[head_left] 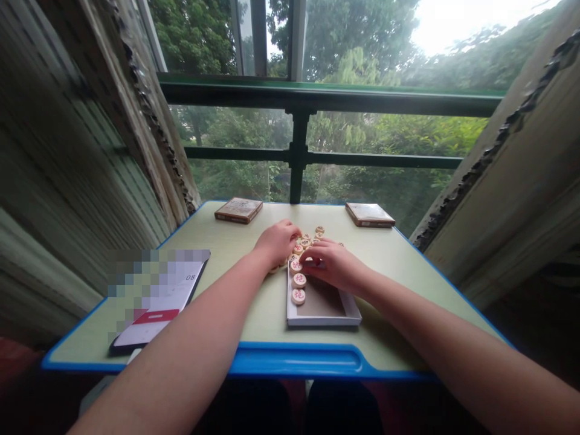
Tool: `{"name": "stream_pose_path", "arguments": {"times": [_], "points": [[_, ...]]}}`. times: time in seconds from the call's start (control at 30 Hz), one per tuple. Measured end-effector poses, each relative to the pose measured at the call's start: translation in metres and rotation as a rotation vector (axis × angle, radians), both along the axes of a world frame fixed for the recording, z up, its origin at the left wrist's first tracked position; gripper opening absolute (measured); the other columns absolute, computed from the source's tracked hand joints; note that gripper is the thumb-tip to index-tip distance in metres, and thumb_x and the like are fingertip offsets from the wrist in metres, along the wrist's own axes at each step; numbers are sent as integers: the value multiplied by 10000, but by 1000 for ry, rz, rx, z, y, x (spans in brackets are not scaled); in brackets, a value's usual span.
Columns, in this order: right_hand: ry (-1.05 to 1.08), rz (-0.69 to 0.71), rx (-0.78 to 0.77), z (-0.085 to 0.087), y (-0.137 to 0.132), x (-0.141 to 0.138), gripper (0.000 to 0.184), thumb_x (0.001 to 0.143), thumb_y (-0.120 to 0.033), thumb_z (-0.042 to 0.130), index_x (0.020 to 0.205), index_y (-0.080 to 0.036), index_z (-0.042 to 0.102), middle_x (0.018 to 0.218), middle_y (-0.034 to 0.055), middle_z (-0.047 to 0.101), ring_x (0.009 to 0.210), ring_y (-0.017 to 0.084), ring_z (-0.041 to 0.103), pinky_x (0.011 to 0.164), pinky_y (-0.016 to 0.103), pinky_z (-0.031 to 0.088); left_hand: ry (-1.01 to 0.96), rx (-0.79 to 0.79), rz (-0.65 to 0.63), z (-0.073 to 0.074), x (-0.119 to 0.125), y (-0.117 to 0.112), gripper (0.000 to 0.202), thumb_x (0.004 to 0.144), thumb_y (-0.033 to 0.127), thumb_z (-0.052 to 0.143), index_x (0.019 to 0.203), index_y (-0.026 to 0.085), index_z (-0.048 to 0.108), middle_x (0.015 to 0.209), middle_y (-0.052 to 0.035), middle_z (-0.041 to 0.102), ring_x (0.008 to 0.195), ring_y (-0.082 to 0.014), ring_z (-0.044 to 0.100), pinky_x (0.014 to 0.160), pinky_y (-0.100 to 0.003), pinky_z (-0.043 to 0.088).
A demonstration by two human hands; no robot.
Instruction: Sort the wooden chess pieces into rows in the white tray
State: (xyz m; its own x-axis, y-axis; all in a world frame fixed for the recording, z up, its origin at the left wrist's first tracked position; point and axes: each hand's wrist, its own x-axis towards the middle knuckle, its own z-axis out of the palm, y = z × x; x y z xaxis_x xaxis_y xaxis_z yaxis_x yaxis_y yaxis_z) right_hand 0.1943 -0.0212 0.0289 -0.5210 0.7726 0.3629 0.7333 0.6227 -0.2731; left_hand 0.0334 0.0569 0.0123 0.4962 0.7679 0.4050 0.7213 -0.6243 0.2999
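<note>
Round wooden xiangqi pieces lie in a loose pile in the middle of the table. My left hand is at the pile's left side with fingers curled down; whatever they hold is hidden. Below the pile is a shallow white box with a brown bottom. Along its left wall sit red-marked pieces in a column, among them one piece and a nearer one. My right hand reaches over the box's far end, its fingertips closed at the column's farthest piece.
A flat brown box lies at the table's back left and another flat box at the back right. A phone rests at the left. The blue table rim runs along the front; curtains flank the window.
</note>
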Motion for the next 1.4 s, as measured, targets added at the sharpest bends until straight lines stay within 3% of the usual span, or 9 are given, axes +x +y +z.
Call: {"name": "stream_pose_path", "arguments": {"times": [0.3, 0.63, 0.8, 1.0, 1.13, 1.4], "points": [[-22, 40, 27, 0, 1, 3, 37, 771, -170, 631, 751, -176, 660, 735, 41, 623, 727, 153, 504, 669, 259, 381, 7, 20, 0, 0, -1, 0, 230, 802, 221, 476, 900, 205, 683, 962, -49, 622, 852, -173, 598, 803, -276, 459], [-43, 81, 44, 4, -2, 4, 85, 677, -84, 624, 695, -164, 647, 678, 17, 596, 654, 126, 468, 656, 246, 375, 8, 26, -4, -2, -2, 2, 237, 795, 216, 477, 908, 199, 685, 946, -52, 619, 833, -171, 594, 781, -273, 455], [-62, 121, 19, 11, -6, 5, 53, 663, -123, 630, 696, -162, 647, 648, 5, 569, 620, 117, 442, 663, 251, 374, 0, 29, -9, -2, -2, 2, 233, 794, 222, 478, 899, 198, 684, 952, -48, 621, 834, -170, 594, 781, -269, 454], [-66, 135, 1, 7, -7, 3, 12, 681, -157, 639, 674, -167, 639, 650, 12, 555, 640, 126, 457, 671, 255, 378, -1, 23, -9, -1, -2, 2, 239, 794, 209, 472, 905, 197, 683, 943, -52, 622, 831, -169, 595, 773, -270, 459], [-84, 159, -30, 11, -10, 3, 69, 664, -125, 621, 707, -172, 643, 650, 5, 552, 644, 128, 459, 662, 254, 378, -10, 26, -10, -1, -2, 2, 233, 789, 209, 481, 899, 198, 686, 942, -53, 622, 839, -168, 595, 790, -272, 460], [-76, 220, -52, 20, -17, 2, 189, 702, -246, 666, 876, -173, 671, 753, 37, 578, 723, 154, 494, 681, 276, 407, -1, 24, -4, 0, -3, 2, 233, 794, 213, 482, 894, 201, 691, 923, -52, 619, 827, -164, 598, 787, -267, 467]]}}
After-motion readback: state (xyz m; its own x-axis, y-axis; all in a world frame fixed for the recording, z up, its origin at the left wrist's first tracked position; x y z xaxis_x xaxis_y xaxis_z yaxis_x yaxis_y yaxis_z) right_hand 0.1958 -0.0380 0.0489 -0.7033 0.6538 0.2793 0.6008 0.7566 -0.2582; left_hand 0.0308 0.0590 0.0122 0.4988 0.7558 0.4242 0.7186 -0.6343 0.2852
